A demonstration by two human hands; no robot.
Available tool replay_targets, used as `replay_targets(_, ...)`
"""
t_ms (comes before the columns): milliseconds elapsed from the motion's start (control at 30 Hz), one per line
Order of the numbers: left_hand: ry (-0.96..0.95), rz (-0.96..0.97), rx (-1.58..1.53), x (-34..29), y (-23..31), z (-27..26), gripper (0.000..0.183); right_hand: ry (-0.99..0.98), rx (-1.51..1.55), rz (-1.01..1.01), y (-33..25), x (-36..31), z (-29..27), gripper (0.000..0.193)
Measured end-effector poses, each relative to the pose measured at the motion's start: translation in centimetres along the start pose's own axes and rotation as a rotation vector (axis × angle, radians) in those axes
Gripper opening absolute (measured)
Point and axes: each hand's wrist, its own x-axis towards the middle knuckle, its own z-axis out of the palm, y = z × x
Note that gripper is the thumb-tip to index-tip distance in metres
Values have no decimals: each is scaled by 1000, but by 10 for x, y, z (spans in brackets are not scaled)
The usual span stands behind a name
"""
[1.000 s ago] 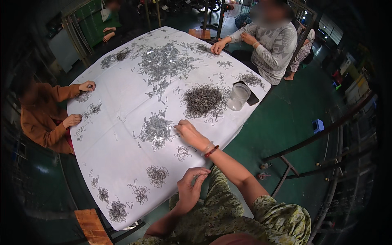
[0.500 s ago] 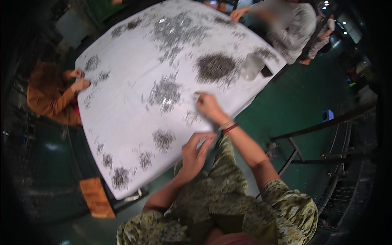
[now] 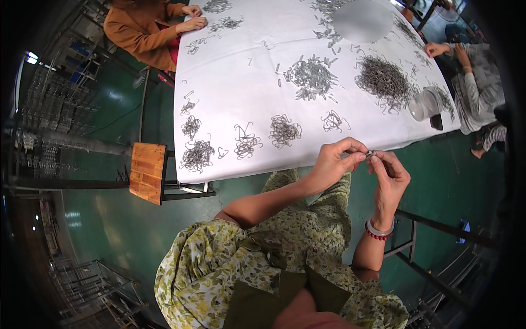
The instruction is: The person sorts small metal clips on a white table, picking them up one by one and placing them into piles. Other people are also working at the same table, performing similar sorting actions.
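My left hand (image 3: 334, 165) and my right hand (image 3: 390, 178) meet fingertip to fingertip just off the table's near edge. Between them they pinch a small grey metal piece (image 3: 370, 154), mostly covered by the fingers, so its exact shape cannot be made out. Closest to my hands on the white table (image 3: 230, 98) is a loose cluster of bent wire hooks (image 3: 333, 122). Beyond it lie a pile of short flat grey metal pieces (image 3: 312, 77) and a larger, darker heap of small metal parts (image 3: 381, 81).
More piles of wire hooks (image 3: 197, 156) line the near left side. A clear plastic tub (image 3: 423, 105) sits by the right edge next to a black object (image 3: 436, 122). Co-workers' hands rest at the far left and right. A wooden stool (image 3: 147, 172) stands beyond the left corner.
My right hand has come back from over the table and met my left hand, both now pinching the small metal piece. The whole view has turned, shifting the table upward and rightward.
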Motion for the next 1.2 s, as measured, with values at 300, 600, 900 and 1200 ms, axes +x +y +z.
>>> replay_targets(300, -119, -49, -34, -3, -1, -10, 11, 13, 53, 12, -4, 0, 4, 8)
replay_targets(600, 655, 146, 892, 121, 5, -220, 36, 187, -24, -30, -31, -10, 7, 14)
replay_targets(900, 599, -18, 1557, 162, -38, -319, 17, 243, -205, 6, -35, 4, -1, 12)
replay_targets(1200, 141, 73, 484, 110, 1, -132, 25, 222, -78, -9, -12, 8, -9, 21)
